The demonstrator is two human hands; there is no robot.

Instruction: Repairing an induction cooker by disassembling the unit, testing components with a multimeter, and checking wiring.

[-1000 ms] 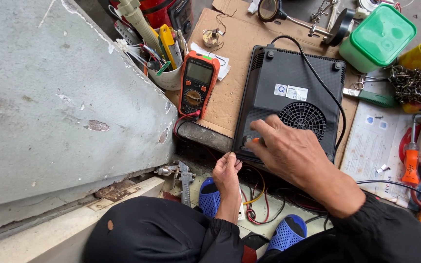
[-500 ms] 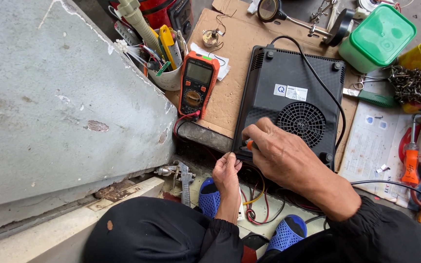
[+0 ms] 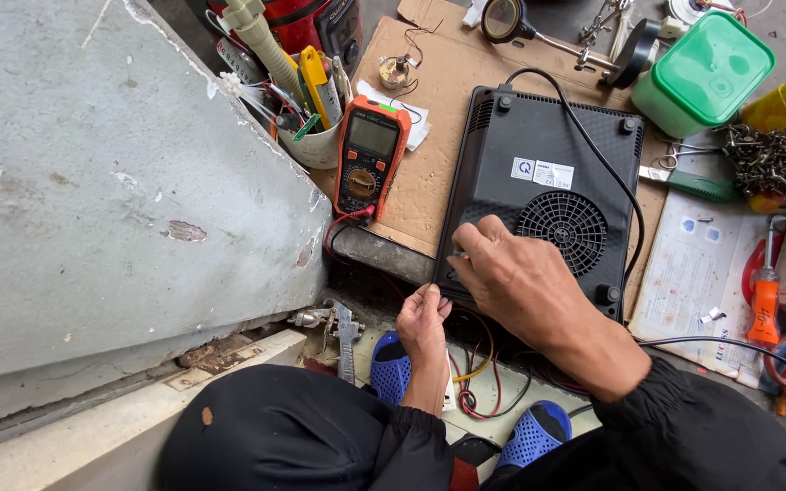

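Nearest the camera, the person's dark-clad knees filled the bottom of the view, and blue perforated slippers [image 3: 393, 368] showed between them, with red, yellow and black wires [image 3: 475, 382] looping over the floor there. Just above, the left hand [image 3: 423, 320] sat at the near edge of the worktop, its fingers [image 3: 436, 298] curled in; what they pinched, if anything, could not be told. Beside it to the left lay a metal wrench [image 3: 343, 332].

The right hand [image 3: 516, 277] rested palm-down on the near left corner of the black induction cooker [image 3: 539, 155], which lay bottom-up on a sheet of brown cardboard [image 3: 438, 91]. Its fingers were bunched around a thin tool whose tip [image 3: 459, 255] peeped out by the thumb, pressed at the casing edge. The round fan grille [image 3: 563, 223] sat just beyond the knuckles, and the black power cord [image 3: 607, 164] ran across the casing.

Left of the cooker, an orange-and-black multimeter [image 3: 367, 156] lay face up, red and black leads trailing off its near end. Beyond it stood a white cup of tools [image 3: 313, 136].

Off to the right lay an orange-handled screwdriver [image 3: 764, 295] and a printed paper sheet [image 3: 689, 273]; farther back sat a pile of dark screws [image 3: 761, 156], a green-lidded box [image 3: 707, 73] and a magnifier [image 3: 502, 18]. A grey concrete slab [image 3: 93, 182] filled the left.
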